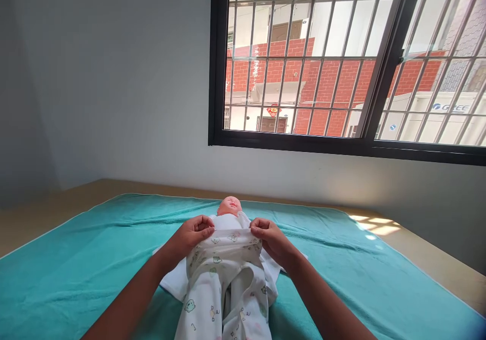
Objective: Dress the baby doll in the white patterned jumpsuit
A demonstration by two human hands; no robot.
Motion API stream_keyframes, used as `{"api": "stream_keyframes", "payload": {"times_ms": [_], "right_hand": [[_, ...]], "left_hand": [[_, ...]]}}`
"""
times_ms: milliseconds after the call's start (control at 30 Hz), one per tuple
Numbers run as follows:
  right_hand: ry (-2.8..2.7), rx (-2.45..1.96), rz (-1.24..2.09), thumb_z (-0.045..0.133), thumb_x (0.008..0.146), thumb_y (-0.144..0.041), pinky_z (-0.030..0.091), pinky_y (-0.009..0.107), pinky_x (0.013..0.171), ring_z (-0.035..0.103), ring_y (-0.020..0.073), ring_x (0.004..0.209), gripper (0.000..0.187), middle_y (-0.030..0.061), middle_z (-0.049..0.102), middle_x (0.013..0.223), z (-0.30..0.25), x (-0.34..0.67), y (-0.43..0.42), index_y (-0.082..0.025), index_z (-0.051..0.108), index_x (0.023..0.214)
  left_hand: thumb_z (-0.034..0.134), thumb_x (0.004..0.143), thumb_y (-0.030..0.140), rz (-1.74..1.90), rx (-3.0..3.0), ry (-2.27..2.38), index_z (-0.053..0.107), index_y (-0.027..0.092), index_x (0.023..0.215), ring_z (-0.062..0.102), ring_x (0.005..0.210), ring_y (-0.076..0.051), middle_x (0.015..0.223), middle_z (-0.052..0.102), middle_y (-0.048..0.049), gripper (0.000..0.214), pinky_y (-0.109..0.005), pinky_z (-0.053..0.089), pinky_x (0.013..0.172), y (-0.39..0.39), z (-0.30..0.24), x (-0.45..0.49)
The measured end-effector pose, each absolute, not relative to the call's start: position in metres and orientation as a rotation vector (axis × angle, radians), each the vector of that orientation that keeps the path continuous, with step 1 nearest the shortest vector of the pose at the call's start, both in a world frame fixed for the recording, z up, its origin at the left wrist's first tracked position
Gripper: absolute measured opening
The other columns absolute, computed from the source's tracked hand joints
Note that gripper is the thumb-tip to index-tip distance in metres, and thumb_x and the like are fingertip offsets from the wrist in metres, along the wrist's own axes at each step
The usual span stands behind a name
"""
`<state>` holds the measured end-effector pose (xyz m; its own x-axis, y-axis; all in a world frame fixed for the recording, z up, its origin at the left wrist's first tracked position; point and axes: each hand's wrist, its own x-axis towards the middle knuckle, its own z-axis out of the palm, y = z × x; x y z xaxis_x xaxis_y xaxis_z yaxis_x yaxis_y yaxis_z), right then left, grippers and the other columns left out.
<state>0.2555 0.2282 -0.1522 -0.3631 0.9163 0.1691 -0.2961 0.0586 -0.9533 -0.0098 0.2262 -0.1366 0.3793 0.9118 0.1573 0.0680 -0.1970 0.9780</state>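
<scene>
A baby doll [230,205] lies on its back, head toward the wall, in a white top [227,222]. White baby pants [216,274] with small printed animals cover its legs and reach up over its belly. My left hand [196,232] pinches one end of the waistband between thumb and fingers. At the other end, my right hand [269,234] pinches the same band, so it is drawn straight across the doll's middle. White cloth [175,280] spreads out from under the doll on both sides. The doll's arms and legs are hidden.
A turquoise towel [114,249] with some wrinkles lies under the doll, over a light wooden surface [429,259]. Behind stands a grey wall [125,86] with a dark-framed barred window [304,140]. Sunlight patches fall at the back right.
</scene>
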Motion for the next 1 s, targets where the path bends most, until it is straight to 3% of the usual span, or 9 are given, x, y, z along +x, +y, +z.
{"api": "stream_keyframes", "payload": {"times_ms": [300,500,600,733,1000], "right_hand": [[-1.271,-0.525,1.496,0.085,0.066,-0.033,0.039,0.023,0.064,0.051,0.0116,0.069,0.033,-0.0011,0.058,0.077,-0.14,0.256,0.225,-0.02,0.06,0.085],[-1.298,-0.456,1.533,0.083,0.069,-0.027,0.035,0.02,0.056,0.048,0.0085,0.062,0.031,-0.0033,0.054,0.076,-0.141,0.277,0.231,-0.022,0.059,0.088],[-1.409,-0.559,1.633,0.083,0.066,-0.023,0.035,0.021,0.057,0.05,0.0095,0.065,0.032,-0.0025,0.055,0.078,-0.154,0.279,0.232,-0.02,0.06,0.089],[-1.493,-0.679,1.686,0.078,0.061,-0.014,0.033,0.02,0.059,0.048,0.0101,0.071,0.031,-0.0017,0.055,0.083,-0.17,0.281,0.231,-0.018,0.063,0.088],[-1.557,-0.889,1.489,0.071,0.063,-0.016,0.029,0.021,0.058,0.043,0.0096,0.067,0.025,-0.0034,0.053,0.078,-0.18,0.281,0.232,-0.018,0.062,0.086]], "left_hand": [[0.067,0.079,0.05,0.952,1.582,0.916,0.059,0.018,0.089,0.055,0.078,-0.015,0.086,0.063,-0.0006,0.035,-0.024,0.042,0.068,0.225,-0.136,-0.019],[0.068,0.076,0.049,0.902,1.605,0.966,0.062,0.017,0.087,0.055,0.078,-0.017,0.085,0.064,-0.0014,0.035,-0.026,0.042,0.069,0.227,-0.137,-0.025],[0.071,0.074,0.042,0.717,1.645,0.942,0.066,0.016,0.09,0.056,0.083,-0.018,0.09,0.065,-0.0016,0.031,-0.026,0.042,0.074,0.229,-0.143,-0.03],[0.07,0.069,0.034,0.526,1.691,0.988,0.065,0.016,0.08,0.054,0.081,-0.018,0.083,0.062,0.0003,0.021,-0.026,0.039,0.072,0.232,-0.153,-0.041],[0.066,0.069,0.036,0.749,1.733,1.019,0.054,0.018,0.077,0.05,0.071,-0.015,0.072,0.055,0.003,0.023,-0.025,0.036,0.065,0.247,-0.176,-0.041]]}}
